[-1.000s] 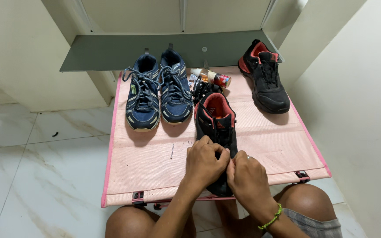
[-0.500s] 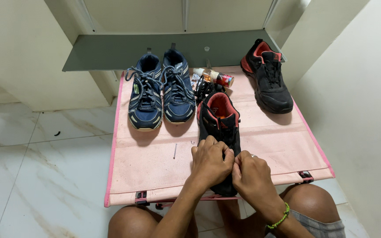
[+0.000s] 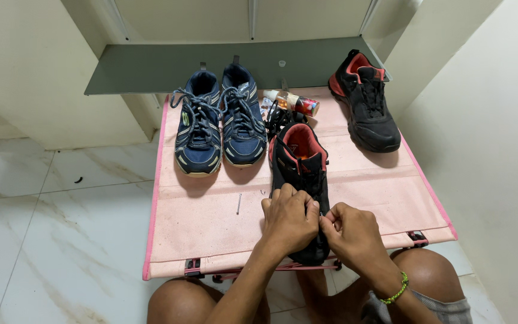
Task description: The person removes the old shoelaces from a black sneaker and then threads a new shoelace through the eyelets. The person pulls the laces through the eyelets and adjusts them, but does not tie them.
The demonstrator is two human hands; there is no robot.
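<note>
Black shoe: black trainer with a coral-red lining (image 3: 300, 165), lying on the pink worktop (image 3: 211, 222) directly in front of me, toe end at the near edge under my hands.
Long axis: runs straight away from me, heel opening at the far end, toe toward my knees.
Left grip: left hand (image 3: 289, 217) curled over the shoe's forefoot, fingers closed down on the lacing area.
Right grip: right hand (image 3: 352, 231) just beside it on the right, fingertips pinched at the same spot; I judge it is a lace, but it is too small to tell.
Nearer hand: both touch the shoe; the left lies more squarely on top.
Beyond: matching black shoe (image 3: 367, 102) far right, navy pair (image 3: 220, 123) far left, small bottle (image 3: 292, 102) between.
</note>
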